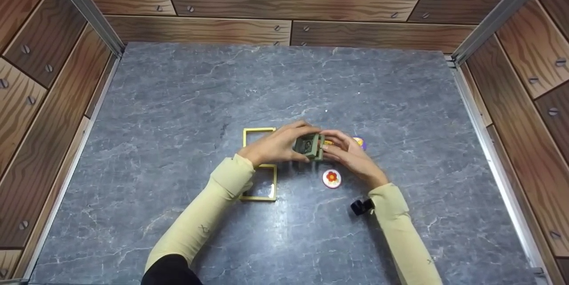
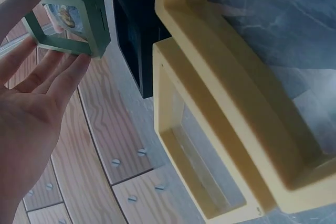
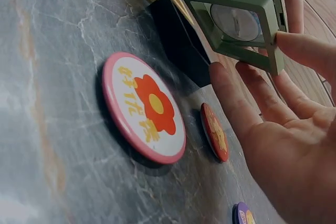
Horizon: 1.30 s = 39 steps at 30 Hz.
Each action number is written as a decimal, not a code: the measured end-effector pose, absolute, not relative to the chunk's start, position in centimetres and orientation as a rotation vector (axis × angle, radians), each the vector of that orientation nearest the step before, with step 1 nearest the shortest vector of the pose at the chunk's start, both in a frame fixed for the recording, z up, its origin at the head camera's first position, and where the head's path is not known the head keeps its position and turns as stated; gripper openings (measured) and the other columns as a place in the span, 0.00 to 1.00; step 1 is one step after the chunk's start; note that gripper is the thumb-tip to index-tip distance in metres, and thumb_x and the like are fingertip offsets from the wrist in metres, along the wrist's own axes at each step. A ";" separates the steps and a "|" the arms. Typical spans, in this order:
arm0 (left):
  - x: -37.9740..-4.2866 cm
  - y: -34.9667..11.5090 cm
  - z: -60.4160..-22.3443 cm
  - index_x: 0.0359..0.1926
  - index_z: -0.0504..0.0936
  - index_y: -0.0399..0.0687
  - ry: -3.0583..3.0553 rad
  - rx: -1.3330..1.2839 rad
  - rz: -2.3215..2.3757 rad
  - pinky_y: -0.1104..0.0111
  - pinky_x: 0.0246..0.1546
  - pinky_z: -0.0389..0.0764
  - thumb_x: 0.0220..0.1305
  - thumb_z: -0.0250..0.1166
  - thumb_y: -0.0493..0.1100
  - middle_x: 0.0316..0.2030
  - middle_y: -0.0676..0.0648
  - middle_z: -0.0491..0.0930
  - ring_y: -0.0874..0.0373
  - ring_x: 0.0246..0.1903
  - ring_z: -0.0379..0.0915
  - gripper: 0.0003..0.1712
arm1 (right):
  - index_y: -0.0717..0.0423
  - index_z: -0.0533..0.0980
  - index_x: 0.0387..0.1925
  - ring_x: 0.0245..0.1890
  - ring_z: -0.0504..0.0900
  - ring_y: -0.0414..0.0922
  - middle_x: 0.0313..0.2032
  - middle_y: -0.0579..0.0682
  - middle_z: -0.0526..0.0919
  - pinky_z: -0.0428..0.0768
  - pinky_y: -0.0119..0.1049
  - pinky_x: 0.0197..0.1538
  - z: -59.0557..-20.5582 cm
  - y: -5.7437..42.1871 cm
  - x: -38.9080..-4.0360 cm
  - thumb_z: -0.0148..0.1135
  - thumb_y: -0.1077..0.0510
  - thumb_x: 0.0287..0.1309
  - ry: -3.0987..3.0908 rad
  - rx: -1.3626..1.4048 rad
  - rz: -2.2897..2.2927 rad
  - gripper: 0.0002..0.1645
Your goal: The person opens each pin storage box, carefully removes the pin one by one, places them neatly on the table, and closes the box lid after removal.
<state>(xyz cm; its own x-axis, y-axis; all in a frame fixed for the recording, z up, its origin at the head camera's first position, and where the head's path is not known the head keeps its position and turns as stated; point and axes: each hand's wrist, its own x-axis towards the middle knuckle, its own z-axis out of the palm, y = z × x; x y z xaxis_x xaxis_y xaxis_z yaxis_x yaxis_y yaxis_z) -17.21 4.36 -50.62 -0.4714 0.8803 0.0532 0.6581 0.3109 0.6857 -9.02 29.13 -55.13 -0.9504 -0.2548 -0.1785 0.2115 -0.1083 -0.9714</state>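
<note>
Above the tabletop both hands hold a small green hinged display frame (image 1: 313, 149), its two halves slightly parted. The left hand (image 1: 284, 143) grips one side, with the thumb on one edge and the fingertips on the opposite edge in the left wrist view. From the other side the right hand (image 1: 353, 156) pinches the rim with its thumb and fingers. A pale round piece (image 3: 236, 22) shows in the clear window of the green frame (image 3: 244, 53). Below the right hand lies a round white badge (image 3: 147, 106) with a red flower and a pink rim.
Two yellow frames (image 1: 274, 182) stand under and beside the left forearm. A black frame (image 2: 139, 35) stands near them. A red badge (image 3: 214, 132) and a purple-rimmed badge (image 1: 361, 143) lie by the right hand. Wood-patterned walls (image 1: 284, 0) border the grey marbled tabletop (image 1: 213, 85).
</note>
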 end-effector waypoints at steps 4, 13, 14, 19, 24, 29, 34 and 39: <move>-17.1 4.1 -50.6 0.78 0.69 0.50 2.268 1.369 0.909 0.57 0.73 0.77 0.59 0.79 0.46 0.69 0.44 0.75 0.49 0.65 0.76 0.47 | 0.70 0.63 0.73 0.56 0.86 0.39 0.65 0.56 0.79 0.86 0.38 0.65 -55.1 28.9 -9.1 0.59 0.64 0.75 1.953 -0.082 -2.051 0.31; -16.5 3.7 -50.5 0.77 0.70 0.49 2.281 1.358 0.882 0.58 0.70 0.80 0.59 0.79 0.43 0.67 0.43 0.76 0.49 0.62 0.77 0.47 | 0.65 0.64 0.76 0.58 0.82 0.39 0.67 0.67 0.76 0.86 0.29 0.59 -55.0 28.4 -8.8 0.67 0.63 0.69 2.155 -0.121 -1.842 0.39; -16.5 3.7 -50.5 0.77 0.70 0.49 2.287 1.350 0.876 0.59 0.69 0.81 0.59 0.79 0.43 0.67 0.43 0.75 0.50 0.62 0.77 0.47 | 0.64 0.64 0.77 0.58 0.82 0.41 0.66 0.66 0.77 0.86 0.28 0.59 -55.0 28.3 -8.7 0.69 0.62 0.67 2.167 -0.123 -1.822 0.41; -16.2 3.6 -50.7 0.77 0.71 0.49 2.291 1.342 0.877 0.58 0.68 0.82 0.58 0.80 0.43 0.67 0.43 0.76 0.49 0.62 0.78 0.47 | 0.58 0.65 0.77 0.58 0.84 0.51 0.64 0.64 0.80 0.85 0.27 0.56 -54.7 28.1 -8.3 0.75 0.58 0.62 2.227 -0.106 -1.741 0.46; -15.9 3.6 -50.8 0.77 0.71 0.51 2.305 1.348 0.873 0.58 0.67 0.82 0.58 0.80 0.42 0.67 0.43 0.76 0.48 0.61 0.78 0.47 | 0.57 0.67 0.77 0.56 0.86 0.56 0.62 0.64 0.81 0.86 0.30 0.55 -54.5 28.0 -8.0 0.79 0.54 0.59 2.354 -0.133 -1.628 0.48; -15.5 3.4 -50.6 0.77 0.71 0.54 2.312 1.332 0.861 0.58 0.67 0.83 0.58 0.80 0.41 0.68 0.43 0.75 0.49 0.61 0.78 0.47 | 0.52 0.72 0.75 0.63 0.82 0.56 0.67 0.58 0.80 0.84 0.48 0.64 -54.1 27.8 -7.7 0.83 0.45 0.53 2.591 -0.205 -1.421 0.50; -15.1 3.1 -50.6 0.77 0.70 0.52 2.319 1.322 0.872 0.57 0.68 0.82 0.57 0.80 0.42 0.69 0.44 0.75 0.49 0.62 0.78 0.48 | 0.53 0.76 0.71 0.67 0.75 0.57 0.70 0.57 0.78 0.78 0.58 0.71 -53.8 27.7 -7.5 0.84 0.42 0.49 2.785 -0.321 -1.217 0.49; -14.6 2.9 -50.8 0.79 0.66 0.50 2.328 1.321 0.888 0.57 0.70 0.80 0.56 0.81 0.43 0.69 0.45 0.73 0.50 0.63 0.77 0.52 | 0.54 0.79 0.68 0.61 0.75 0.55 0.64 0.57 0.81 0.79 0.56 0.66 -54.0 27.7 -7.2 0.84 0.44 0.50 2.858 -0.418 -1.118 0.45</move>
